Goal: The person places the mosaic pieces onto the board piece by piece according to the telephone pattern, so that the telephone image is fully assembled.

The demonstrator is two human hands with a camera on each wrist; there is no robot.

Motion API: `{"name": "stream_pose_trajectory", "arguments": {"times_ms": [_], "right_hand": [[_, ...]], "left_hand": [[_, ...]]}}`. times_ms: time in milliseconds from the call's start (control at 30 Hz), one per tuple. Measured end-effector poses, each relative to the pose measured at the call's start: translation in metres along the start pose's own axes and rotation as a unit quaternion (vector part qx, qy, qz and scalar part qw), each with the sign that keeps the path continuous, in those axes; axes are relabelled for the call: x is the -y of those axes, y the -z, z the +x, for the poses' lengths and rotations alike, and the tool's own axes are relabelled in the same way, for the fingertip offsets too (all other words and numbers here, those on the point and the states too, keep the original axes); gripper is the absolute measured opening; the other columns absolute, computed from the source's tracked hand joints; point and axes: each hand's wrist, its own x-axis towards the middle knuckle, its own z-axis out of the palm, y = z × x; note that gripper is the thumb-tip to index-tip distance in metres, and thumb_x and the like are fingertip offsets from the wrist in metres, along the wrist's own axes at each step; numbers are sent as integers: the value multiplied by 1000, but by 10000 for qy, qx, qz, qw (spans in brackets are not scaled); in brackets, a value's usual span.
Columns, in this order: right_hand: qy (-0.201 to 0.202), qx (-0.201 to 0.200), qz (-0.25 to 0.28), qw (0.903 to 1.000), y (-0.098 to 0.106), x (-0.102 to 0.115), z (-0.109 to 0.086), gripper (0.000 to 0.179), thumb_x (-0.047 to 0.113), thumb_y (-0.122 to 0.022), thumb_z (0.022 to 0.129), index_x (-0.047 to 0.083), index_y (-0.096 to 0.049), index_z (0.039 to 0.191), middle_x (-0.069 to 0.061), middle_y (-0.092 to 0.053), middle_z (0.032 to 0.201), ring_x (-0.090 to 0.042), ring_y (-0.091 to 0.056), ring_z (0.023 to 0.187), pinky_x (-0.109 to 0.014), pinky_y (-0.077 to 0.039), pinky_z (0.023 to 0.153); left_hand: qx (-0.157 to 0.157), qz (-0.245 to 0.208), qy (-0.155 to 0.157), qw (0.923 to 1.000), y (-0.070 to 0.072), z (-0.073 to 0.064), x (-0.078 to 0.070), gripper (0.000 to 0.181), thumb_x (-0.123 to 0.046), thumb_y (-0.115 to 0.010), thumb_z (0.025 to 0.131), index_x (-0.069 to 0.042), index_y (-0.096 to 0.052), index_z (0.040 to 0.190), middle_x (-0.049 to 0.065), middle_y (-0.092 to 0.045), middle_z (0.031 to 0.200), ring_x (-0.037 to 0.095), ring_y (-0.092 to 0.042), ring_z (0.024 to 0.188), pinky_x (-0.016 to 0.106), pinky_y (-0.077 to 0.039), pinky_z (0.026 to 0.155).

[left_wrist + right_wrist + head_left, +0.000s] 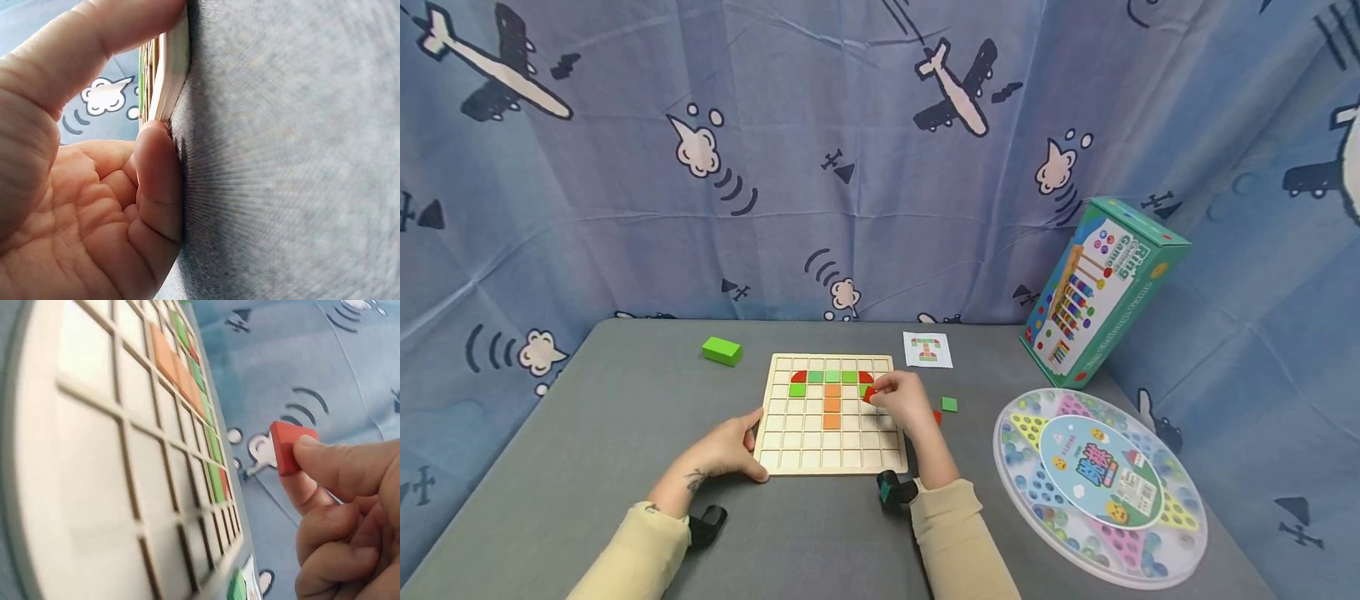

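Note:
A pale wooden grid board (792, 458) lies on the grey table. My left hand (726, 450) holds its lower left corner, thumb at the corner and fingers against the left edge. Between thumb and fingertip, my right hand (904, 402) pinches a small red square tile (287, 447) over the board's upper right part. Set in the grid are several green tiles (832, 377), an orange column of tiles (832, 406), and a red rounded tile (799, 377) at each end of the top row. The right fingers partly cover the right green tile.
Right of the board lie a loose green tile (949, 404) and a red piece (937, 417) half hidden by the wrist. A printed pattern card (927, 349), a green block (722, 351), a tilted game box (1105, 292) and a round marble game (1101, 487) surround it.

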Motion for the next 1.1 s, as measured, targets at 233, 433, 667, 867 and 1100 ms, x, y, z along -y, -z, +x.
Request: {"name": "stream_pose_trajectory", "arguments": {"times_ms": [233, 433, 667, 867, 1100], "right_hand": [[107, 482, -898, 9947, -19, 4, 0, 5, 0, -68, 75, 1, -66, 79, -7, -61, 76, -17, -50, 66, -26, -38, 57], [-76, 735, -990, 9923, -28, 2, -2, 8, -3, -67, 74, 4, -64, 73, -5, -57, 71, -15, -44, 54, -25, -37, 46], [-44, 728, -1178, 9903, -32, 0, -1, 10, -2, -68, 74, 6, -64, 68, -2, -55, 65, -13, -43, 49, -25, -36, 45], [-207, 684, -1349, 9883, -35, -1, 1, 11, 2, -70, 75, 7, -64, 67, -2, -56, 66, -14, -46, 52, -25, -37, 47], [-136, 606, -1464, 9873, -33, 0, -2, 8, 11, -71, 76, 5, -69, 80, -6, -64, 81, -17, -53, 66, -28, -40, 56]], "left_hand": [[-13, 1, 13, 10000, 0, 1, 0, 109, -2, -85, 51, 9, -26, 142, 8, -47, 72, 16, -41, 62, 26, -34, 53], [-19, -1, 18, 10000, 0, 0, -1, 109, -2, -85, 50, 10, -26, 141, 8, -47, 72, 16, -41, 62, 26, -34, 53], [4, -26, 17, 10000, 0, 0, -1, 110, -1, -85, 50, 9, -25, 142, 8, -47, 72, 17, -41, 62, 27, -35, 53], [-16, 21, 54, 10000, 0, -1, -2, 109, -2, -85, 50, 9, -26, 142, 8, -47, 73, 17, -41, 62, 27, -34, 54], [-44, 36, 78, 10000, 0, -1, -3, 110, -3, -85, 50, 9, -26, 142, 8, -46, 73, 17, -41, 63, 27, -34, 55]]}}
